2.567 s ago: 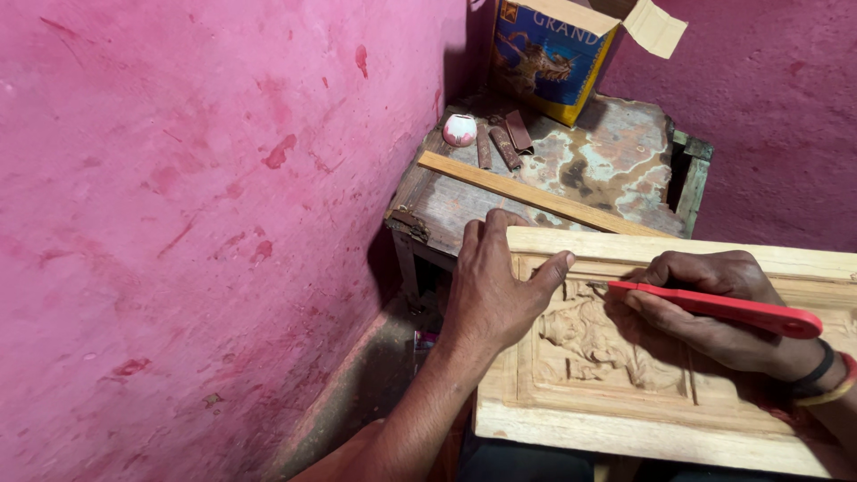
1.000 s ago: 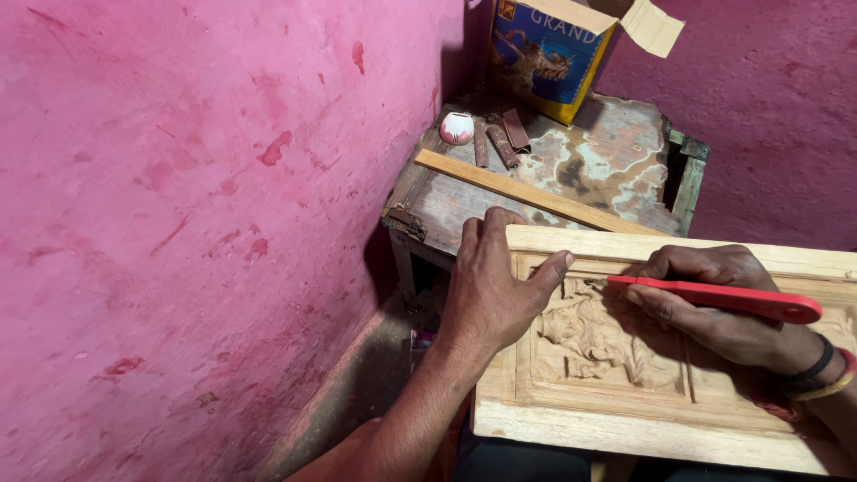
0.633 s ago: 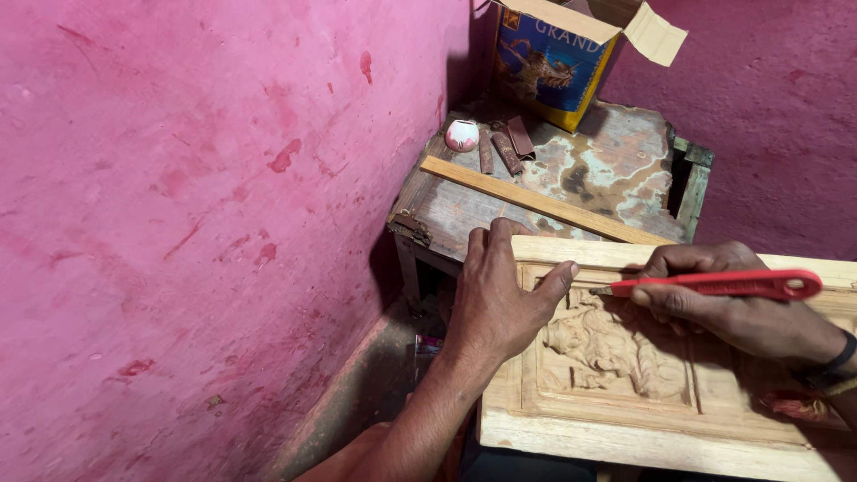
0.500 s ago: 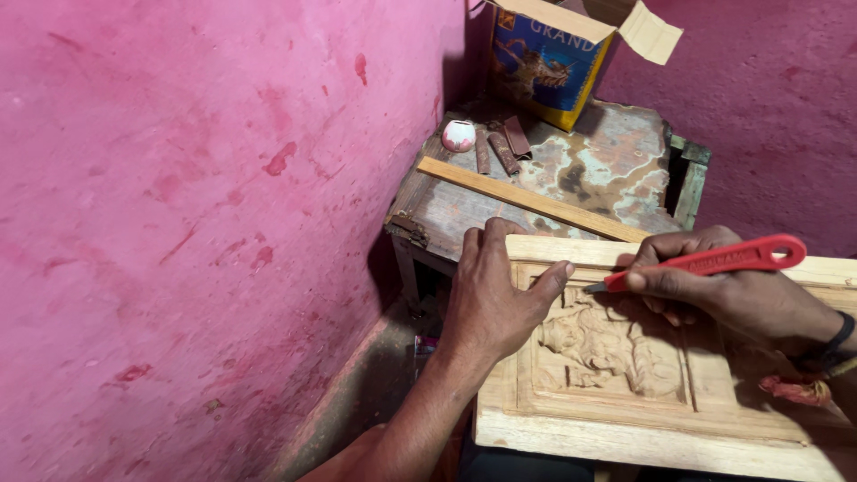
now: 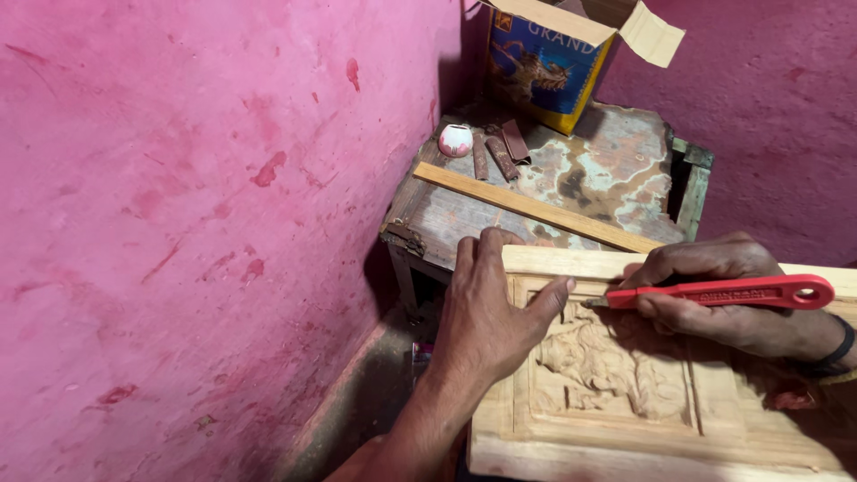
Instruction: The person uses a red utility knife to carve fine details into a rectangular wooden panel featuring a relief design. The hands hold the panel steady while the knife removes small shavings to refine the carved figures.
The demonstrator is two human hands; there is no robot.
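Here, left to right. Left hand (image 5: 486, 312): its grip is released, palm and fingers pressing flat on the carved wooden panel (image 5: 661, 393) at its upper left corner; keep that weight down so the panel cannot slide. Panel: lies in front of you, its far edge by the worn tabletop (image 5: 580, 178). Right hand (image 5: 723, 295): grip clenched round the red-handled carving tool (image 5: 723, 293), tip at the recessed border just beside your left fingertips (image 5: 558, 290); cut shallow and away from them.

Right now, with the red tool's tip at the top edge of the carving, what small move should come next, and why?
Probably a short stroke along the recess edge: the right hand holds the red tool with its tip there, and the left hand steadies the wooden panel.
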